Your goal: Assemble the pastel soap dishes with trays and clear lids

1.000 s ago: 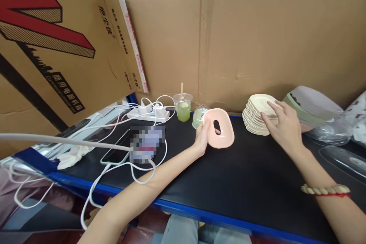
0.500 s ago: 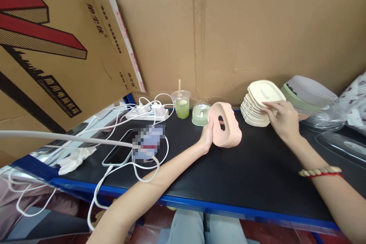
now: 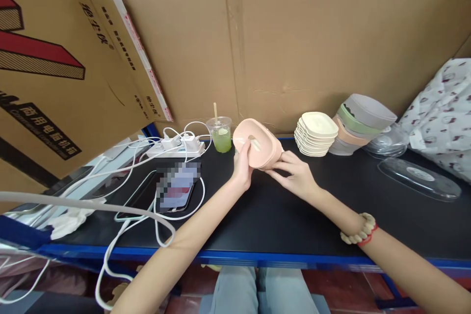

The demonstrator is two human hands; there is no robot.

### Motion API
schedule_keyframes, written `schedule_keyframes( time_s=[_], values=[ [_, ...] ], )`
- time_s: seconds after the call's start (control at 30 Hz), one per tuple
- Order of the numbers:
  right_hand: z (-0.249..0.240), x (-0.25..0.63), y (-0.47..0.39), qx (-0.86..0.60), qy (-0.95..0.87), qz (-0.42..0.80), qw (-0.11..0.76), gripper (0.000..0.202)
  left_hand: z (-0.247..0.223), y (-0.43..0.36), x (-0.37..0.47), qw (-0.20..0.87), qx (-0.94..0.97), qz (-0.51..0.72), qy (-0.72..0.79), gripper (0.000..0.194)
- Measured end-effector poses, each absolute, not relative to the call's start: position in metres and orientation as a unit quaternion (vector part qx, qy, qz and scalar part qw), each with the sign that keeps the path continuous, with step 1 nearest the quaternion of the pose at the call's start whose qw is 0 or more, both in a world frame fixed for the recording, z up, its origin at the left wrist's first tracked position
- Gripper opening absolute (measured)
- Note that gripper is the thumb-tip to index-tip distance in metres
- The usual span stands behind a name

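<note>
My left hand (image 3: 243,164) grips a pink plastic shell (image 3: 239,132) with rounded corners and a slot in its face, raised above the black tabletop. The thumb lies at the slot. Through the slot shows cream plastic, apparently a cream plate (image 3: 255,144) behind the face. My right hand (image 3: 296,174) is closed at the shell's lower right rim, fingers reaching under it; most of the plate there is hidden. Right of the hands stands a stack of cream plates (image 3: 316,132).
Behind the stack lean nested grey, green and peach bowls (image 3: 362,122). Clear plastic lids (image 3: 419,179) and a patterned bag (image 3: 441,113) are at right. A drink cup (image 3: 222,137), power strip (image 3: 176,149), phones (image 3: 178,186) and white cables occupy the left. Cardboard (image 3: 294,34) walls the back.
My right hand has moved left from the cream stack to the pink shell. The shell has turned and shifted left, and cream plastic now shows through its slot.
</note>
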State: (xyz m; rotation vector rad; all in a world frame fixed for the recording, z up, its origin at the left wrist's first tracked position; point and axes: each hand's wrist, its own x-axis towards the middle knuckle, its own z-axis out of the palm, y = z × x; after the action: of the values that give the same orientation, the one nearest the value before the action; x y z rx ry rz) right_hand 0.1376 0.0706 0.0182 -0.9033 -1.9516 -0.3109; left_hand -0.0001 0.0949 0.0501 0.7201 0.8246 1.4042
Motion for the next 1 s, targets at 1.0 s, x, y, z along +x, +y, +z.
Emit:
schedule_keyframes(
  time_s=[1.0],
  values=[
    [0.053, 0.147, 0.061, -0.725, -0.669, 0.112, 0.118, 0.038, 0.026, 0.113, -0.003, 0.651, 0.424, 0.415, 0.474, 0.019]
  ],
)
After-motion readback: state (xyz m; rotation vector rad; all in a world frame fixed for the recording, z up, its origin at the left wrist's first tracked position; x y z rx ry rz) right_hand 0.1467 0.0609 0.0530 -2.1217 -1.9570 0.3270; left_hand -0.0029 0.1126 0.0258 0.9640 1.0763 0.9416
